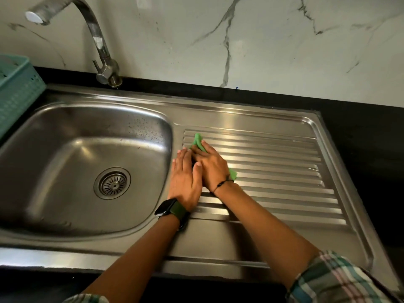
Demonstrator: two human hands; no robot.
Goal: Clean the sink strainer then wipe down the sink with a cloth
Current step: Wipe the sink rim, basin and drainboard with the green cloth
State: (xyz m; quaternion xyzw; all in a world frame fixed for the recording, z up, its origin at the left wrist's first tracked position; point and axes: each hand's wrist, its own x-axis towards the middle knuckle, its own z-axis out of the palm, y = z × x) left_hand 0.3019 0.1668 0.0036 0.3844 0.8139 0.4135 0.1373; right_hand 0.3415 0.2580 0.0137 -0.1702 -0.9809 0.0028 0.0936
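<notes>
Wiping stage: right hand (211, 166) flat, pressing the green cloth (197, 141) onto the ribbed drainboard (284, 171); left hand (185, 178) flat beside it, empty; strainer (112, 183) seated left of both; basin apparently unwiped.

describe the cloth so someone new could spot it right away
Start at the steel sink and move right of the basin onto the ridged draining board. The cloth lies there under the right hand, beside the left hand. It is the only bright green thing on the steel.
</notes>
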